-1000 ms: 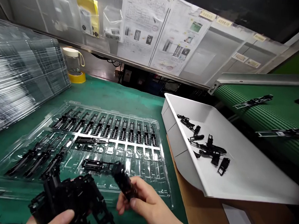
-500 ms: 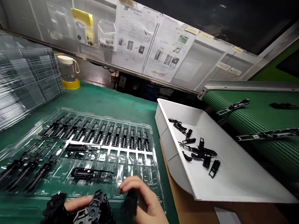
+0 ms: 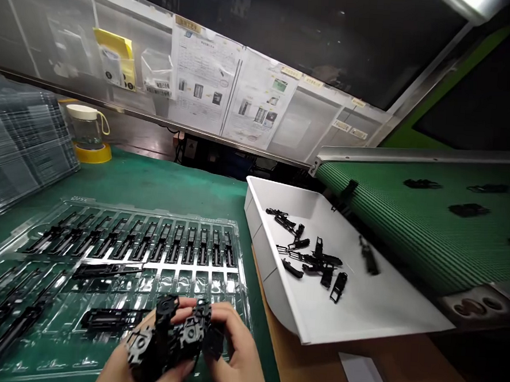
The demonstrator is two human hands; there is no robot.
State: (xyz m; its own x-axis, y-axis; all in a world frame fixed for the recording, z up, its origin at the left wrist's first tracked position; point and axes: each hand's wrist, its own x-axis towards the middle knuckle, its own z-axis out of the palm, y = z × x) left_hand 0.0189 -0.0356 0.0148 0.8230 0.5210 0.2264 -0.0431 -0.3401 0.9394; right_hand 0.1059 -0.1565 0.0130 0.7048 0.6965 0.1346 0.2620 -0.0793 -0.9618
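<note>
Left hand (image 3: 140, 368) grips a bundle of black moulded plastic parts (image 3: 163, 338); right hand (image 3: 231, 357) pinches its end, above the clear blister tray (image 3: 116, 263) on green mat (image 3: 164, 180).

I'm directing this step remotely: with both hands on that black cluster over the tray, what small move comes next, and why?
Probably break one piece off: the left hand grips the black plastic cluster while the right hand pinches its right end. The clear tray has open slots just ahead, in the front row.
</note>
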